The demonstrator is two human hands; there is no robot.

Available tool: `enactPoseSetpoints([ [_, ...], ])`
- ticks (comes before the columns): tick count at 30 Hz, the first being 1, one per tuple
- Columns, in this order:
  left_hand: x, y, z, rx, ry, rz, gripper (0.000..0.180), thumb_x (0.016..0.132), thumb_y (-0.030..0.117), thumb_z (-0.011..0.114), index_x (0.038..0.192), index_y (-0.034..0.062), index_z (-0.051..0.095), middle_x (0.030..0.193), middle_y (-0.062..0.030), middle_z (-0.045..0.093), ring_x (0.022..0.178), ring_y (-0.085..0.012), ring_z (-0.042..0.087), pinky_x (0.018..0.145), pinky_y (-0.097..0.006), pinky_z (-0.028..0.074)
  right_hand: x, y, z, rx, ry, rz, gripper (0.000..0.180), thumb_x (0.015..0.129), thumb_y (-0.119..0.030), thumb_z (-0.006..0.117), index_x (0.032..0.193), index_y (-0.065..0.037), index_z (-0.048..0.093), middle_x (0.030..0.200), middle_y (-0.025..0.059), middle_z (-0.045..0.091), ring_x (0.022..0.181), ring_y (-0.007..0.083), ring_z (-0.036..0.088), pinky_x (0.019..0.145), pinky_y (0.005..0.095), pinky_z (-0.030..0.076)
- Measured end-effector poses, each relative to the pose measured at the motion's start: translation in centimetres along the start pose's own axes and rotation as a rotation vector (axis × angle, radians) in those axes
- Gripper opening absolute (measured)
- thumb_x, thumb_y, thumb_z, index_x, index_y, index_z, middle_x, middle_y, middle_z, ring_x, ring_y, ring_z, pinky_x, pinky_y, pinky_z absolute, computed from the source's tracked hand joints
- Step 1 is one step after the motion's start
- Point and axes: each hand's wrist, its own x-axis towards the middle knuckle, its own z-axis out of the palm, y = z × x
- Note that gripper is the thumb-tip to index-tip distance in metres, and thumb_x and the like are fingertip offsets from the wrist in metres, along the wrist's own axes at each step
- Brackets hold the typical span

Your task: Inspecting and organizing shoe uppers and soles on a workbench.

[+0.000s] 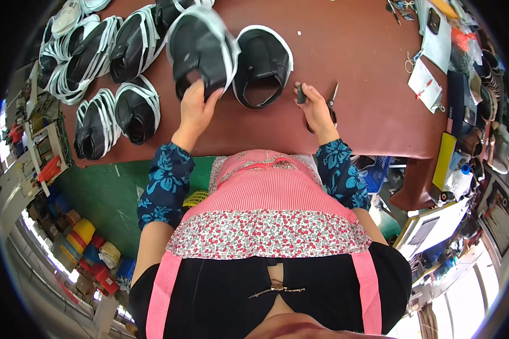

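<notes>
My left hand (198, 110) is closed on the near end of a black shoe upper (201, 51) with a white edge, lifted and slightly blurred. Just right of it, another black upper (261, 56) with white edging lies on the brown table (350, 62), its opening toward me. My right hand (319, 110) pinches a small dark block (301, 94) between thumb and fingers. A pair of scissors (334, 101) shows beside and behind that hand, blade pointing away from me; I cannot tell whether the fingers touch its handle.
Stacks of black uppers with white edges (87, 56) fill the table's left side, and more stacks (99, 121) lie nearer me. Papers (426, 85), a phone (434, 21) and small tools lie at the right. A blue basket (377, 175) stands below the table's front edge.
</notes>
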Motion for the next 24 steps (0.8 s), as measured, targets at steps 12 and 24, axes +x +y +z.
enactPoseSetpoints([
  [12, -9.7, 1.5, 1.2, 0.261, 0.102, -0.218, 0.041, 0.093, 0.021, 0.091, 0.129, 0.0074, 0.076, 0.122, -0.0136, 0.07, 0.115, -0.0374, 0.066, 0.099, -0.048, 0.054, 2.5, -3.4, 8.6, -0.048, -0.391, -0.016, 0.016, 0.116, -0.026, 0.068, 0.108, -0.014, 0.072, 0.106, -0.0068, 0.069, 0.099, 0.007, 0.06, 0.092, 0.0306, 0.047],
  [24, -4.6, 5.6, -5.1, 0.311, 0.378, -0.061, 0.032, 0.082, 0.009, 0.083, 0.112, 0.0057, 0.074, 0.109, -0.0123, 0.074, 0.095, -0.0366, 0.07, 0.081, -0.051, 0.053, -2.2, -3.9, 9.5, 0.072, -0.249, 0.068, 0.029, 0.118, -0.032, 0.062, 0.123, -0.005, 0.071, 0.122, 0.0111, 0.077, 0.111, 0.0221, 0.073, 0.096, 0.0399, 0.058],
])
